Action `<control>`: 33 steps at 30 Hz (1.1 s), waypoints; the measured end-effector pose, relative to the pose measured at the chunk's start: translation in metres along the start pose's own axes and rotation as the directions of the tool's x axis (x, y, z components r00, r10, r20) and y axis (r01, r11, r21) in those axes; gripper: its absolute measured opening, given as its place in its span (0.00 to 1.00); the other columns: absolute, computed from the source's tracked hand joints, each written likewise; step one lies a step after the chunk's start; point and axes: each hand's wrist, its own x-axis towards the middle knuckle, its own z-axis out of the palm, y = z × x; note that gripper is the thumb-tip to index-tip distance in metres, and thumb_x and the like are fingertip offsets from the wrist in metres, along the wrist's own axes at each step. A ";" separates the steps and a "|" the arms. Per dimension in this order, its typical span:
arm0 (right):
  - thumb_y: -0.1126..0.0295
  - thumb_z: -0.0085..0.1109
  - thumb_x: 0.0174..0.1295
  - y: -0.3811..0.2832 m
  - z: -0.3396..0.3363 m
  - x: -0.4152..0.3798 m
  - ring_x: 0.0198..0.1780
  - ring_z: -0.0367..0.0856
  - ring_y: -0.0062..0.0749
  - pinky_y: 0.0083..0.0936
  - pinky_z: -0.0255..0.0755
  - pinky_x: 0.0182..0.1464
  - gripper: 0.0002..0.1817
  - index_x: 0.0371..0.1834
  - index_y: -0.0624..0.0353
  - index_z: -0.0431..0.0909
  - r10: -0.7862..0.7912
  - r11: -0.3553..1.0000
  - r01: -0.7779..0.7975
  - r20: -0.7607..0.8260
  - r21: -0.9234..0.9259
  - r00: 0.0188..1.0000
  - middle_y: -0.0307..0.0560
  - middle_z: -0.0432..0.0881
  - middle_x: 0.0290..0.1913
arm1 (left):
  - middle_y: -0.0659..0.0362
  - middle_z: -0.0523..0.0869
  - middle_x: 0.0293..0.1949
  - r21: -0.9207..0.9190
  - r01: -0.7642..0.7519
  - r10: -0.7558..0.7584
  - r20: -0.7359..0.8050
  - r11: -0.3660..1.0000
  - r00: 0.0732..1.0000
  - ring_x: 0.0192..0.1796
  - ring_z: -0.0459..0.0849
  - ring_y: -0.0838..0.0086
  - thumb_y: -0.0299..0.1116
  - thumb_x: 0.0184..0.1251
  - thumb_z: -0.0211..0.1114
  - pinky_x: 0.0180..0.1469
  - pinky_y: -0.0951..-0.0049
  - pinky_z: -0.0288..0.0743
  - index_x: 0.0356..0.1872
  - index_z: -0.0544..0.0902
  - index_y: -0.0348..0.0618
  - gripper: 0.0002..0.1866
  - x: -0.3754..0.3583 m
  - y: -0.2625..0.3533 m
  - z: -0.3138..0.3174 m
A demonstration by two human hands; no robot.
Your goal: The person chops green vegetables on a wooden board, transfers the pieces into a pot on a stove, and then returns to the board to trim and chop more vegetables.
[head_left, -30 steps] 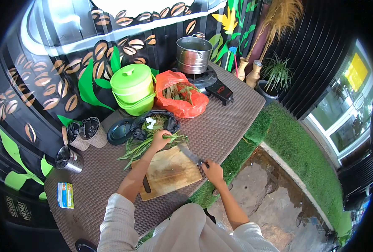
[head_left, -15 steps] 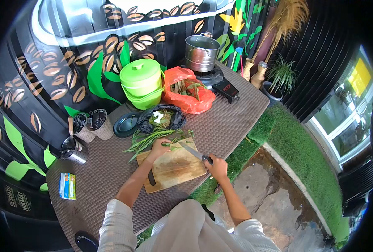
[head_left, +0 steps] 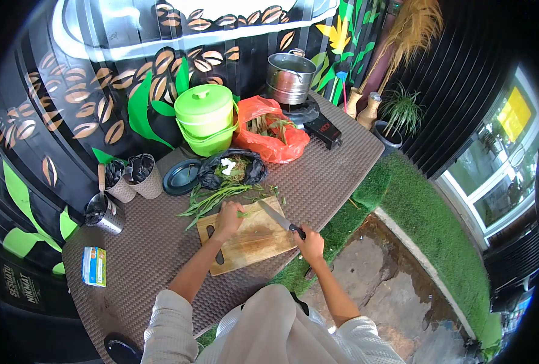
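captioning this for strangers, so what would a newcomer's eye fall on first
Probably the lime-green lidded bucket at the back of the table, with an orange-red plastic bag of leaves just right of it. In front, the knife in the right grip angles over the wooden cutting board. A coffee-bean mural spreads across the wall behind.

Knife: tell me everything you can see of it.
The knife has a grey, metal-looking blade and a black handle, gripped in the right hand. Its blade points forward and left, over the far right part of the cutting board; whether it touches the board is unclear.
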 end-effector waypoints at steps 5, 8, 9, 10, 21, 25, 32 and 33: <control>0.58 0.61 0.56 -0.003 -0.003 -0.010 0.30 0.83 0.50 0.41 0.77 0.33 0.14 0.35 0.57 0.80 -0.039 0.999 0.039 0.013 -0.032 0.999 0.55 0.83 0.27 | 0.55 0.83 0.36 0.042 0.017 -0.021 0.089 0.999 0.996 0.46 0.80 0.58 0.27 0.48 0.73 0.45 0.59 0.75 0.30 0.82 0.43 0.08 0.002 0.002 -0.007; 0.58 0.61 0.56 0.000 0.001 -0.006 0.29 0.83 0.50 0.41 0.77 0.33 0.14 0.35 0.57 0.80 -0.074 0.996 0.073 -0.009 -0.041 0.997 0.55 0.83 0.26 | 0.54 0.86 0.35 -0.056 0.111 -0.101 0.153 0.992 0.983 0.41 0.84 0.58 0.28 0.50 0.72 0.42 0.59 0.77 0.32 0.83 0.44 0.08 0.002 -0.005 -0.005; 0.58 0.61 0.55 -0.002 0.000 -0.004 0.29 0.83 0.50 0.41 0.77 0.33 0.14 0.35 0.57 0.80 -0.085 0.995 0.084 -0.027 -0.050 0.996 0.55 0.83 0.26 | 0.54 0.87 0.35 -0.007 0.104 -0.102 0.168 0.995 0.981 0.40 0.85 0.58 0.28 0.51 0.72 0.41 0.59 0.78 0.33 0.84 0.45 0.08 0.001 -0.004 -0.007; 0.58 0.61 0.55 -0.003 -0.001 -0.002 0.29 0.83 0.50 0.41 0.77 0.33 0.14 0.35 0.57 0.80 -0.087 0.995 0.085 -0.026 -0.049 0.996 0.55 0.83 0.26 | 0.54 0.87 0.34 0.042 0.097 -0.103 0.183 0.994 0.978 0.38 0.86 0.58 0.29 0.52 0.72 0.39 0.60 0.79 0.35 0.84 0.45 0.08 0.000 -0.004 -0.010; 0.58 0.63 0.53 -0.004 0.007 -0.018 0.29 0.83 0.49 0.40 0.75 0.31 0.14 0.34 0.57 0.80 -0.025 0.997 0.023 -0.039 -0.071 0.999 0.53 0.83 0.27 | 0.56 0.86 0.35 0.462 0.089 -0.244 0.287 0.882 0.926 0.50 0.80 0.61 0.34 0.51 0.73 0.54 0.49 0.64 0.32 0.85 0.48 0.08 -0.004 0.014 -0.025; 0.58 0.64 0.53 -0.010 -0.011 -0.035 0.28 0.83 0.48 0.39 0.75 0.31 0.14 0.34 0.57 0.80 -0.041 0.998 0.040 -0.015 -0.046 0.999 0.52 0.83 0.28 | 0.57 0.86 0.37 0.544 0.018 -0.083 0.094 0.839 0.992 0.53 0.76 0.59 0.37 0.49 0.74 0.55 0.52 0.61 0.32 0.85 0.49 0.10 -0.012 0.028 -0.020; 0.58 0.64 0.55 -0.010 -0.017 -0.066 0.28 0.83 0.47 0.39 0.75 0.31 0.14 0.35 0.56 0.81 0.153 0.988 -0.153 -0.075 0.000 0.985 0.51 0.83 0.25 | 0.58 0.87 0.32 0.142 -0.056 0.044 0.090 0.988 0.995 0.47 0.79 0.62 0.36 0.50 0.74 0.52 0.54 0.64 0.31 0.85 0.47 0.09 -0.004 0.032 0.006; 0.58 0.64 0.55 -0.012 -0.017 -0.071 0.28 0.83 0.47 0.39 0.75 0.32 0.13 0.35 0.55 0.81 0.197 0.980 -0.196 -0.088 0.018 0.976 0.51 0.82 0.25 | 0.59 0.87 0.31 0.151 -0.009 -0.004 0.090 0.989 0.996 0.45 0.81 0.63 0.35 0.50 0.74 0.52 0.54 0.64 0.30 0.86 0.47 0.08 -0.003 0.032 0.010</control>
